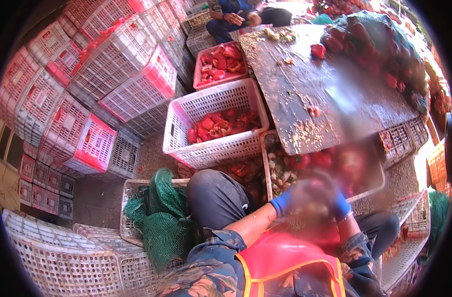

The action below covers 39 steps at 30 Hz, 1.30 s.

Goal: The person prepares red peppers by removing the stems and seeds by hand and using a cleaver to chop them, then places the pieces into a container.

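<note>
My left hand and my right hand, both with blue at the wrists, are close together above my lap. A blur on the picture hides the fingers, and whatever they may hold cannot be made out. Just beyond them is a low crate, with whole red bell peppers and pale pepper cores in it. Left of that crate stands a white perforated crate, partly filled with cut red pepper pieces.
A worn tabletop bears scattered seeds and a green mesh sack of red peppers. Another crate of pieces stands farther back. Stacked crates rise on the left. Green netting lies beside my knee. A person sits opposite.
</note>
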Motion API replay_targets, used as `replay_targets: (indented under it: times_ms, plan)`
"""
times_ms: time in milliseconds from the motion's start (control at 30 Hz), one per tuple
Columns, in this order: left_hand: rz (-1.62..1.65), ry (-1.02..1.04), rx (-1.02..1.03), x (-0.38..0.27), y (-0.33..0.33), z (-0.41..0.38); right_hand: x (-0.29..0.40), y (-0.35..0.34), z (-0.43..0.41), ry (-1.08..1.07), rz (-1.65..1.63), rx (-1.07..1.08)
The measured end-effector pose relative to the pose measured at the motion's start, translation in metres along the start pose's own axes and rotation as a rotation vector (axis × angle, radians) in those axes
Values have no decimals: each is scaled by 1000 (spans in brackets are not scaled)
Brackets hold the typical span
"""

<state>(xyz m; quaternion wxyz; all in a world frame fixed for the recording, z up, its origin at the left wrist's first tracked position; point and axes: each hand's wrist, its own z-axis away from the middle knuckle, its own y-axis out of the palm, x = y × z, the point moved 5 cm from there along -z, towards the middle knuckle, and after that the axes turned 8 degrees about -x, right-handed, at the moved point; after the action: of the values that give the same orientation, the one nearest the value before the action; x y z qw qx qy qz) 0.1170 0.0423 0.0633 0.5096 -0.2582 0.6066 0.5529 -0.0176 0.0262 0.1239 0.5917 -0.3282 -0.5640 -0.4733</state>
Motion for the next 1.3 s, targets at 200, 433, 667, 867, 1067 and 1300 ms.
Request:
replay_targets:
  times_ms: [200, 433, 667, 867, 1067, 1300]
  plan:
    - [-395, 186, -169, -22, 7, 11, -10, 8, -1, -126, 50, -207]
    - [-933, 414, -213, -49, 33, 15, -51, -16, -12, -148, -228, -549]
    - [-1118, 534, -198, -81, 50, 23, -41, -6, -3, -19, -544, -560]
    - [-869, 669, -358, -59, 27, 18, -36, 5, 1, -218, -193, -498]
    - [-336, 433, -175, -21, -10, -3, -20, 3, 9, -200, -215, -469]
    - [-914, 504, -375, -53, -23, -7, -12, -40, -4, -163, -774, -467]
